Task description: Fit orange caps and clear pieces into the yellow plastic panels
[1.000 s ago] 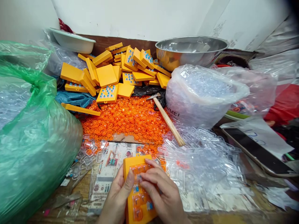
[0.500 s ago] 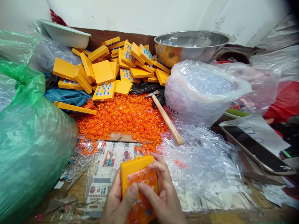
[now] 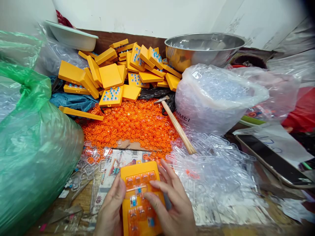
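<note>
A flat yellow plastic case [image 3: 125,213] is tilted toward me at the bottom centre. Its face holds rows of small clear pieces, most showing orange and a few blue. My left hand [image 3: 110,205] grips the case's left edge, thumb along the side. Over the right side of the case is my right hand [image 3: 173,200], its fingers spread. Its thumb and index fingertips are at the pieces on the face, and the other fingers reach past the right edge. Beyond the case lies a heap of orange clear rings [image 3: 137,123]. A wooden-handled hammer [image 3: 178,126] rests across its right side.
Several yellow cases [image 3: 110,77] are piled at the back. A green plastic bag [image 3: 36,150] bulges at left. On the right are clear plastic pieces [image 3: 219,173], a full white bag [image 3: 209,101], a steel bowl [image 3: 204,46] and a phone [image 3: 273,157]. Printed paper [image 3: 115,164] lies under the hands.
The case has shifted slightly left and turned more upright. My right hand has loosened and spread its fingers, and both thumbs have moved apart. More of the case's face shows, including blue pieces.
</note>
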A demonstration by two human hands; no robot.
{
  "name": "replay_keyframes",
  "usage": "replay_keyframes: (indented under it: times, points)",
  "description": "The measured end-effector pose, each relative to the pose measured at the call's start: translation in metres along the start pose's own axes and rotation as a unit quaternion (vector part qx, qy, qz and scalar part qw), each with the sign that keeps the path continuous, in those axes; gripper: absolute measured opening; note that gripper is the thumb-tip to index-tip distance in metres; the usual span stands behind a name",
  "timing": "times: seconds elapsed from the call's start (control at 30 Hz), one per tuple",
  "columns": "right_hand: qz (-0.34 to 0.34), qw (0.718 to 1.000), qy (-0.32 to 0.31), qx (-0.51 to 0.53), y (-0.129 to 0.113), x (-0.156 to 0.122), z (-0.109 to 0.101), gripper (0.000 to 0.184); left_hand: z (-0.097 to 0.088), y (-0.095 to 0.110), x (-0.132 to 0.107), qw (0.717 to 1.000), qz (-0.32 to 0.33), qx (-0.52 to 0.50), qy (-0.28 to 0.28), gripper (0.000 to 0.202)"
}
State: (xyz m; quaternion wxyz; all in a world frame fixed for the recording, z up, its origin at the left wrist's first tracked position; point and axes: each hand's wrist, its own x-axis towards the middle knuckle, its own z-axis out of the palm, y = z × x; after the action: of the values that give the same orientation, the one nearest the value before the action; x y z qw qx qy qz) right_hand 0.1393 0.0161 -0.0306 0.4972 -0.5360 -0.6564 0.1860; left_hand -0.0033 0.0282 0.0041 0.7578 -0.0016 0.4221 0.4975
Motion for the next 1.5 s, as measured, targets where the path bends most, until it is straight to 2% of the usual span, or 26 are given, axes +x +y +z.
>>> replay_keyframes:
  times: [0.1,0.17,0.27,0.37,0.43,0.5,0.57,0.63,0.83,0.93,1.07,1.17,1.27,1.37,1.43,1.5]
  points:
    - [-0.101,0.983,0.007,-0.154,-0.004,-0.006,0.001,0.031,-0.001,-0.005,0.001,0.999,0.011,-0.029,-0.018,0.084]
    - [-0.092,0.977,0.016,-0.190,-0.008,-0.012,0.005,0.026,-0.001,-0.011,0.001,0.998,0.020,-0.051,-0.033,0.089]
    - [-0.012,0.985,0.042,-0.166,-0.013,-0.020,0.016,0.034,-0.002,-0.018,0.000,0.996,0.044,-0.059,-0.049,0.089]
    - [0.109,0.989,0.084,-0.060,-0.015,-0.024,0.024,0.033,-0.002,-0.022,0.000,0.996,0.051,-0.041,-0.056,0.083]
    - [0.204,0.972,0.109,0.049,-0.016,-0.023,0.027,0.024,-0.002,-0.022,0.001,0.996,0.059,-0.022,-0.058,0.080]
    - [0.278,0.940,0.128,0.152,-0.017,-0.021,0.028,0.022,-0.002,-0.021,0.002,0.996,0.074,-0.003,-0.058,0.080]
    - [0.312,0.915,0.144,0.213,-0.015,-0.020,0.027,0.026,-0.001,-0.020,0.003,0.995,0.085,0.005,-0.057,0.079]
    - [0.324,0.906,0.154,0.224,-0.011,-0.021,0.026,0.027,0.000,-0.020,0.004,0.995,0.085,0.002,-0.054,0.078]
    - [0.276,0.934,0.079,0.213,0.011,-0.030,0.021,0.013,0.002,-0.023,0.003,0.994,0.098,0.010,-0.036,0.068]
    - [0.262,0.929,0.098,0.241,0.012,-0.027,0.021,0.008,0.001,-0.024,0.005,0.991,0.127,0.031,-0.029,0.058]
    - [0.257,0.925,0.141,0.244,0.000,-0.012,0.022,0.010,0.000,-0.023,0.007,0.988,0.137,0.060,-0.025,0.053]
    - [0.258,0.926,0.165,0.223,-0.009,-0.001,0.023,0.020,0.001,-0.024,0.006,0.988,0.138,0.069,-0.019,0.059]
    - [0.252,0.934,0.154,0.202,-0.012,0.009,0.021,0.026,0.003,-0.024,0.005,0.988,0.139,0.073,-0.015,0.070]
    - [0.229,0.952,0.118,0.164,-0.011,0.017,0.006,0.013,0.005,-0.015,0.007,0.990,0.126,0.058,-0.025,0.072]
    - [0.199,0.964,0.122,0.127,-0.007,0.021,-0.011,0.018,0.005,-0.004,0.010,0.993,0.105,0.041,-0.016,0.068]
    - [0.112,0.987,0.114,0.021,-0.001,0.021,-0.030,0.018,0.003,0.010,0.014,0.996,0.083,0.031,-0.001,0.058]
